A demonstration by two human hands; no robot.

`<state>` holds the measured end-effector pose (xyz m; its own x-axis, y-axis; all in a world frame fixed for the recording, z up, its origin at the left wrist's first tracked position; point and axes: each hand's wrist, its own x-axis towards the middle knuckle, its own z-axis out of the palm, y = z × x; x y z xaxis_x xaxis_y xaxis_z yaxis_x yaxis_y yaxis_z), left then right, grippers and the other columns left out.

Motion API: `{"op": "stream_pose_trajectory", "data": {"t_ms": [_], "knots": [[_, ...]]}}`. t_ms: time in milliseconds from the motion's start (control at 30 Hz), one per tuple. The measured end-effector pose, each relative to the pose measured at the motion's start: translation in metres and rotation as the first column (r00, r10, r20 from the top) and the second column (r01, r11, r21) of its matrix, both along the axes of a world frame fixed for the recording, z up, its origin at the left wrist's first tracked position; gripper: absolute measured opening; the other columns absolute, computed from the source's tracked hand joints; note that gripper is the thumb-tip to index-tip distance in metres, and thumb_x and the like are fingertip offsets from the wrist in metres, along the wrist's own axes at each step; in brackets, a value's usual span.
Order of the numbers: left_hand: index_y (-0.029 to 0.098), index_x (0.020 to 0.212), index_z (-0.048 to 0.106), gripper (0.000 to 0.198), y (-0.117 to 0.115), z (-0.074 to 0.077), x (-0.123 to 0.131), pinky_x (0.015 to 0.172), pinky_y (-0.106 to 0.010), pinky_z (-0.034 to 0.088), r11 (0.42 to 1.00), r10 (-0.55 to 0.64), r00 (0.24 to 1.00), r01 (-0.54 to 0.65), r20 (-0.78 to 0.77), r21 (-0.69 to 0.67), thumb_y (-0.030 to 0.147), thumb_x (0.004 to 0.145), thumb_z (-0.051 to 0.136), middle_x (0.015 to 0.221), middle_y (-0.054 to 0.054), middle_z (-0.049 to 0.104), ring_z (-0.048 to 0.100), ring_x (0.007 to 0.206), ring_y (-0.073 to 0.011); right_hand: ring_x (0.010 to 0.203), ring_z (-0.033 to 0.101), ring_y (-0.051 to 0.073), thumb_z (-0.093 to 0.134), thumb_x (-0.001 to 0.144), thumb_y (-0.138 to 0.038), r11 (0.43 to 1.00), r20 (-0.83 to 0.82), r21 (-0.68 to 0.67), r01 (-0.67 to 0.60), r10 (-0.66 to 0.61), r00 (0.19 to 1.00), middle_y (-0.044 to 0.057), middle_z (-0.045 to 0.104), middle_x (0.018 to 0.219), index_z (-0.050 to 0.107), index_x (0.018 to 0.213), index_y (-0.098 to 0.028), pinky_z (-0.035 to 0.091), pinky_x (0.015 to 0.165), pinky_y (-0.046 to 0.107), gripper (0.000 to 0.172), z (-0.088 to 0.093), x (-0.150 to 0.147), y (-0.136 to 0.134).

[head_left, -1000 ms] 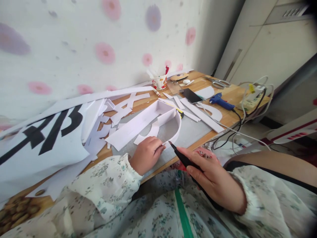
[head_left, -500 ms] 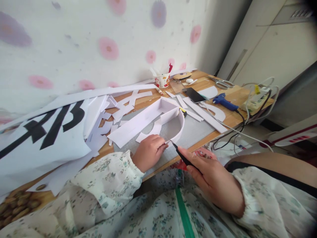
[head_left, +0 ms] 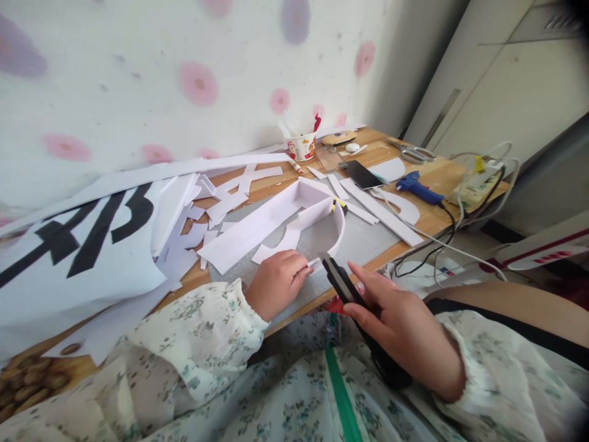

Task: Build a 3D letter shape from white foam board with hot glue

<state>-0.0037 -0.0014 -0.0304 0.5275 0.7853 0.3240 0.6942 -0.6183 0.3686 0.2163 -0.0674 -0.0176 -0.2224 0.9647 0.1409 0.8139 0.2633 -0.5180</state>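
My left hand (head_left: 277, 281) is closed, pinching the near end of a curved white paper strip (head_left: 339, 232) that belongs to a white paper box shape (head_left: 276, 218) lying on the grey cutting mat (head_left: 363, 239). My right hand (head_left: 400, 328) grips a black utility knife (head_left: 343, 285), with its tip just right of the pinched strip end, near the table's front edge. Both forearms wear floral sleeves.
Large white sheets with black characters (head_left: 87, 236) cover the table's left. Paper offcuts (head_left: 216, 209) lie around the mat. Further back stand a paper cup (head_left: 302, 147), a phone (head_left: 361, 175), a blue glue gun (head_left: 416, 187), scissors (head_left: 414, 153) and cables (head_left: 478, 178).
The knife has turned in my right hand so its flat side faces up, and the hand has shifted slightly. My left hand keeps its pinch on the strip.
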Motion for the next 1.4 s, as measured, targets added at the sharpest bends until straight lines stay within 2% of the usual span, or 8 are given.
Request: {"op": "stream_pose_trajectory", "data": {"t_ms": [67, 133, 233, 367, 500, 633, 933, 1400], "knots": [[0.017, 0.071, 0.055, 0.025, 0.0, 0.0, 0.0, 0.064, -0.026, 0.039, 1.0, -0.008, 1.0, 0.008, 0.014, 0.0, 0.024, 0.094, 0.049, 0.071, -0.001, 0.057, 0.054, 0.07, -0.0156, 0.055, 0.061, 0.018, 0.059, 0.081, -0.039, 0.996, -0.121, -0.082, -0.032, 0.022, 0.992, 0.001, 0.069, 0.069, 0.054, 0.13, -0.02, 0.051, 0.056, 0.03, 0.053, 0.002, 0.001, 0.001], [0.017, 0.071, 0.055, 0.024, 0.0, 0.0, 0.0, 0.064, -0.026, 0.039, 1.0, -0.013, 1.0, 0.013, 0.021, 0.003, 0.024, 0.093, 0.05, 0.071, -0.001, 0.057, 0.054, 0.07, -0.0156, 0.059, 0.061, 0.017, 0.059, 0.08, -0.035, 0.989, -0.212, -0.138, -0.061, 0.03, 0.977, 0.001, 0.069, 0.072, 0.065, 0.111, -0.022, 0.05, 0.058, 0.028, 0.034, 0.004, 0.001, 0.001], [0.017, 0.072, 0.056, 0.025, 0.0, -0.001, 0.0, 0.063, -0.026, 0.039, 1.0, -0.019, 1.0, 0.019, 0.023, 0.011, 0.026, 0.094, 0.049, 0.07, -0.001, 0.056, 0.053, 0.069, -0.0155, 0.064, 0.062, 0.018, 0.056, 0.079, -0.029, 0.986, -0.268, -0.164, -0.007, -0.037, 0.963, 0.001, 0.068, 0.075, 0.065, 0.088, -0.021, 0.049, 0.059, 0.028, 0.015, 0.004, -0.001, -0.001], [0.017, 0.071, 0.056, 0.023, 0.001, -0.001, 0.0, 0.063, -0.026, 0.039, 1.0, -0.012, 1.0, 0.012, 0.019, 0.014, 0.024, 0.093, 0.051, 0.07, -0.001, 0.056, 0.054, 0.068, -0.0152, 0.068, 0.064, 0.02, 0.051, 0.079, -0.025, 0.993, -0.145, -0.087, 0.086, -0.098, 0.984, 0.003, 0.07, 0.084, 0.059, 0.105, -0.02, 0.049, 0.06, 0.03, 0.027, 0.001, -0.007, -0.002], [0.017, 0.07, 0.055, 0.024, 0.001, -0.001, 0.001, 0.063, -0.026, 0.038, 1.0, -0.002, 1.0, 0.002, -0.001, 0.027, 0.023, 0.092, 0.052, 0.07, -0.001, 0.056, 0.054, 0.069, -0.0153, 0.058, 0.063, 0.021, 0.044, 0.084, -0.02, 0.999, 0.082, 0.033, -0.012, 0.009, 0.997, 0.007, 0.071, 0.081, 0.05, 0.127, -0.014, 0.049, 0.061, 0.033, 0.044, 0.0, -0.013, -0.001], [0.017, 0.068, 0.055, 0.028, 0.001, -0.002, 0.001, 0.062, -0.026, 0.038, 0.999, 0.0, 1.0, 0.0, -0.008, 0.04, 0.027, 0.094, 0.051, 0.069, -0.001, 0.055, 0.053, 0.068, -0.0154, 0.056, 0.062, 0.021, 0.043, 0.086, -0.016, 0.991, 0.19, 0.114, -0.069, 0.046, 0.981, 0.007, 0.071, 0.079, 0.042, 0.137, -0.013, 0.051, 0.067, 0.036, 0.052, 0.003, -0.018, -0.001], [0.017, 0.066, 0.053, 0.03, 0.002, -0.003, 0.001, 0.06, -0.026, 0.036, 0.998, -0.004, 1.0, 0.005, -0.018, 0.056, 0.028, 0.094, 0.05, 0.068, 0.0, 0.054, 0.052, 0.065, -0.015, 0.081, 0.067, 0.027, 0.044, 0.084, -0.012, 0.984, 0.274, 0.103, -0.144, 0.111, 0.955, 0.008, 0.071, 0.082, 0.039, 0.142, -0.014, 0.05, 0.082, 0.042, 0.058, 0.006, -0.022, -0.002], [0.017, 0.067, 0.054, 0.03, 0.001, -0.002, 0.001, 0.06, -0.026, 0.037, 0.998, -0.019, 1.0, 0.019, -0.011, 0.052, 0.028, 0.094, 0.049, 0.068, 0.0, 0.055, 0.052, 0.066, -0.0151, 0.073, 0.067, 0.025, 0.046, 0.083, -0.006, 0.982, 0.533, 0.076, -0.171, 0.105, 0.84, 0.006, 0.069, 0.073, 0.037, 0.145, -0.015, 0.048, 0.083, 0.044, 0.063, 0.009, -0.03, -0.005]]}}
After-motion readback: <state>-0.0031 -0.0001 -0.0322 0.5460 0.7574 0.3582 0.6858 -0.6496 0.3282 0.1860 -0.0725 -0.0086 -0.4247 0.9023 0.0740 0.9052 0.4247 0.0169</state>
